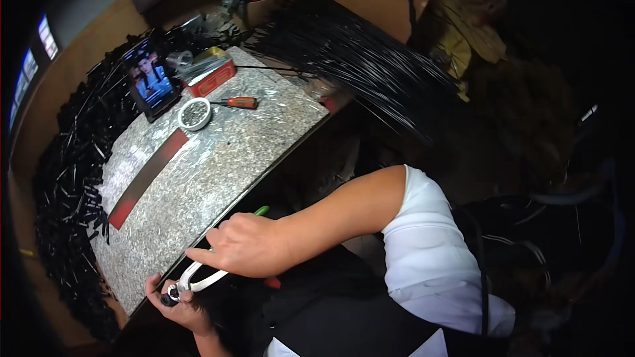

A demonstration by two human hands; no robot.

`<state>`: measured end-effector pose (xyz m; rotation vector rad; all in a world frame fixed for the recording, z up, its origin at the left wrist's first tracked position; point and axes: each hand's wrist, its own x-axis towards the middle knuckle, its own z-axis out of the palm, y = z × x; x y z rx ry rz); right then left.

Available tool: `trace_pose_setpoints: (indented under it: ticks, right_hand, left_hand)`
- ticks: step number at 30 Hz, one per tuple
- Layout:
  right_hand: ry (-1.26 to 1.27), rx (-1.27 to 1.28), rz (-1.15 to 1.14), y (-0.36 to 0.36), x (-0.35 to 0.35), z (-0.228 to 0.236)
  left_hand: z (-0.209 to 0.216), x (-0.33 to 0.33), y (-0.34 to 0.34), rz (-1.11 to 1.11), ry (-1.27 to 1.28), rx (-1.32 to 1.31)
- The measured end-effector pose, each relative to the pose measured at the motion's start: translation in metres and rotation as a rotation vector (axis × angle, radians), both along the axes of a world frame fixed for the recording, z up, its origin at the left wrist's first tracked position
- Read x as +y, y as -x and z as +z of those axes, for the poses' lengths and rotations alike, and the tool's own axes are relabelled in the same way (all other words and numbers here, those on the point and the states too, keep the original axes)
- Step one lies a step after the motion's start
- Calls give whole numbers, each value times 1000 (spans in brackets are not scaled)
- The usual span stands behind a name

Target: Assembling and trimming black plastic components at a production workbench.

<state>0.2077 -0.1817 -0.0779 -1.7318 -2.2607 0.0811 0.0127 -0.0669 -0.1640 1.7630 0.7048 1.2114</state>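
The granite slab is brightly lit, and streaks of white glare are thrown back from its upper surface. Left of the slab, small glints are picked out on the heaped black pieces. By its upper left edge, a bluish glow is given off by the phone screen. Just below the slab, the right hand is clearly lit; far to its right, detail is swallowed by darkness. Around the slab, edges are bowed by fisheye distortion, and the view's corners are blackened.

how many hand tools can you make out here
2: silver metal pliers in the right bare hand, and an orange-handled tool beside the round white bowl. Some may be hidden.
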Motion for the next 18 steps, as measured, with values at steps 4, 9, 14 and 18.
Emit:
trace_pose_setpoints:
  ticks: [4,9,14,18]
  right_hand:
    - [55,-8,-20,-1,-1,-2]
    - [-344,78,84,4,14,-16]
    - [-143,-10,-9,-11,-20,8]
    - [-90,-87,46,-4,-21,20]
  left_hand:
    - [4,2,-3,21,-68,1]
    - [5,13,31,79,61,9]
    - [14,1,-9,-46,49,-29]
    - [18,-9,6,-234,177,-38]
